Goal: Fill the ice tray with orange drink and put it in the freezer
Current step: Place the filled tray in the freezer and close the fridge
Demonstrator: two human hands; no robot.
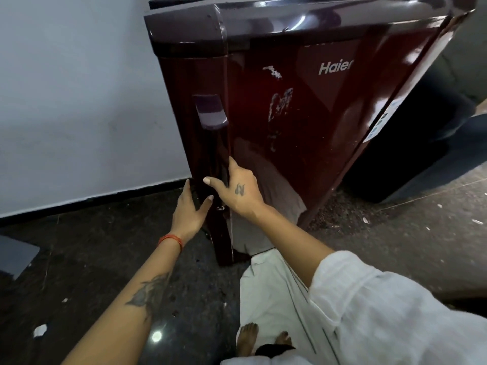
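A dark red Haier fridge (pixel 303 106) stands in front of me with its door closed. Its recessed handle (pixel 210 111) sits high on the door's left edge. My left hand (pixel 188 209) reaches to the lower left side of the door, fingers straight and spread, holding nothing. My right hand (pixel 238 191) lies on the door's front near the left edge, fingers extended against the surface. No ice tray or orange drink is in view.
A pale wall (pixel 79 101) runs close to the fridge's left side. The floor (pixel 105 259) is dark speckled stone with small white scraps. A dark bin-like object (pixel 421 154) stands right of the fridge. My bare feet (pixel 250 338) are below.
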